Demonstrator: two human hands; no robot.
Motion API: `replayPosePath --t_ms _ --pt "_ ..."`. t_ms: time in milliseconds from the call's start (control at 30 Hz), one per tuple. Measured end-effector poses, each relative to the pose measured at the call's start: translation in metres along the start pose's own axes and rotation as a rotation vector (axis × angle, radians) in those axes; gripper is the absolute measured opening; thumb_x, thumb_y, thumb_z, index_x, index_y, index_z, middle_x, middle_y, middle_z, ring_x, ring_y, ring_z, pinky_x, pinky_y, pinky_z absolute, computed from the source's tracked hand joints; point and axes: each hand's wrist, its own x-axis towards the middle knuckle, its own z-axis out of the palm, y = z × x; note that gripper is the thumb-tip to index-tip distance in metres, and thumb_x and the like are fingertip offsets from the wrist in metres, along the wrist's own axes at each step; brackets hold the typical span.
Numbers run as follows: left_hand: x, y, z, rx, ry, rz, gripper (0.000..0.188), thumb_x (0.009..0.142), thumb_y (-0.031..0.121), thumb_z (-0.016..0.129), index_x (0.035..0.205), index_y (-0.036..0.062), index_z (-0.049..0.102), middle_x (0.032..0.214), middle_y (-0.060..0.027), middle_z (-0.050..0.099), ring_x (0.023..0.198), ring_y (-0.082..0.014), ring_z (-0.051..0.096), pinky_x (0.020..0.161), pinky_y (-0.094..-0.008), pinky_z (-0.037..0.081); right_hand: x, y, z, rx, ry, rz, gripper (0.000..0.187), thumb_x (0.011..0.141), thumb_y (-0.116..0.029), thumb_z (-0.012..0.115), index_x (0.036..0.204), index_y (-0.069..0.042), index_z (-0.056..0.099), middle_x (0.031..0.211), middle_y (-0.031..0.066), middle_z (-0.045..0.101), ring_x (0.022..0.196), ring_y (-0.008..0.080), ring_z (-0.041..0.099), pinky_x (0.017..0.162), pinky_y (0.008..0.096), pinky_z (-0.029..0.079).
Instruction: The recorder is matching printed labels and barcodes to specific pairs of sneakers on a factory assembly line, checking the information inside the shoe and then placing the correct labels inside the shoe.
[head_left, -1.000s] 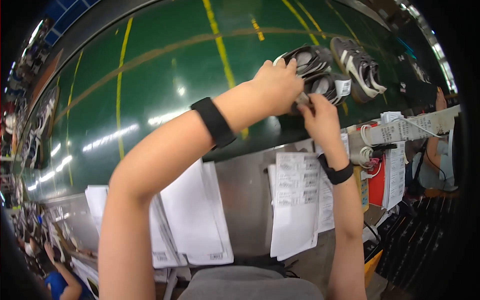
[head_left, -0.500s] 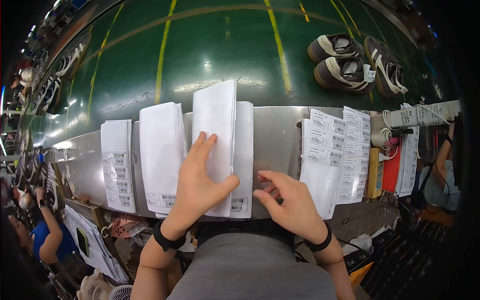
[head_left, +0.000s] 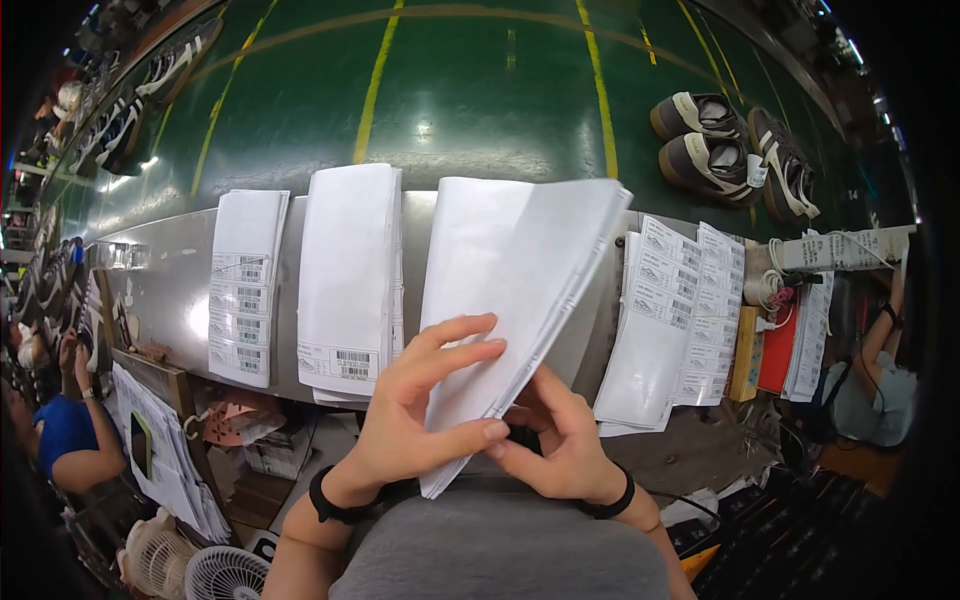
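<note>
Both of my hands are on a thin stack of white label sheets (head_left: 510, 270), lifted at its near end and slanting across the bench. My left hand (head_left: 415, 405) spreads its fingers over the top face, with the thumb at the right edge. On that same edge, my right hand (head_left: 555, 440) grips with thumb and fingers, partly behind the paper. Left of it lies a white sheet stack (head_left: 345, 265) with a printed label at its near end. Farther left is a narrower stack of label sheets (head_left: 240, 300). Printed label sheets (head_left: 655, 320) lie right of my hands.
The stacks lie on a metal ledge (head_left: 150, 275) beside a green belt (head_left: 480, 90) with yellow lines. Dark sneakers (head_left: 710, 165) stand at the far right, more shoes (head_left: 180, 60) far left. A power strip (head_left: 840, 250) with cables sits right. People work at both sides.
The white sheets have been raised and tilted to the right, their near end now toward me. My right hand has moved in from the side and taken their edge; my left thumb has closed onto it.
</note>
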Motion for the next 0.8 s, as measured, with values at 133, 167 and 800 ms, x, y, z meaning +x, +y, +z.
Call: replayPosePath --t_ms 133,167,800 --pt "0.005 0.001 0.011 -0.193 -0.005 -0.097 0.064 0.072 0.013 0.083 0.131 0.0077 0.057 0.147 -0.0172 0.036 0.137 -0.0301 0.039 0.108 -0.0435 0.037 -0.007 -0.002 -0.005 0.044 0.019 -0.040 0.089 0.084 -0.006 0.074 0.153 0.003 0.019 0.143 0.0215 0.047 0.132 0.0305 0.051 0.102 0.0417 0.051" --pt "0.006 0.000 0.010 -0.200 -0.035 -0.128 0.070 0.071 0.017 0.085 0.133 0.0091 0.055 0.150 -0.0166 0.032 0.138 -0.0309 0.037 0.108 -0.0459 0.036 -0.007 -0.007 -0.006 -0.002 0.040 -0.041 0.087 0.084 -0.004 0.074 0.152 0.003 0.021 0.143 0.0217 0.048 0.131 0.0302 0.051 0.101 0.0414 0.051" --pt "-0.034 0.003 -0.009 -0.757 0.061 -0.537 0.121 0.049 0.034 0.094 0.149 0.0013 0.034 0.141 -0.0133 0.048 0.130 -0.0248 0.045 0.107 -0.0361 0.037 -0.012 -0.018 -0.030 -0.701 0.682 -0.034 0.126 0.068 -0.022 0.089 0.150 0.005 -0.002 0.148 0.0332 0.030 0.130 0.0350 0.047 0.107 0.0418 0.040"
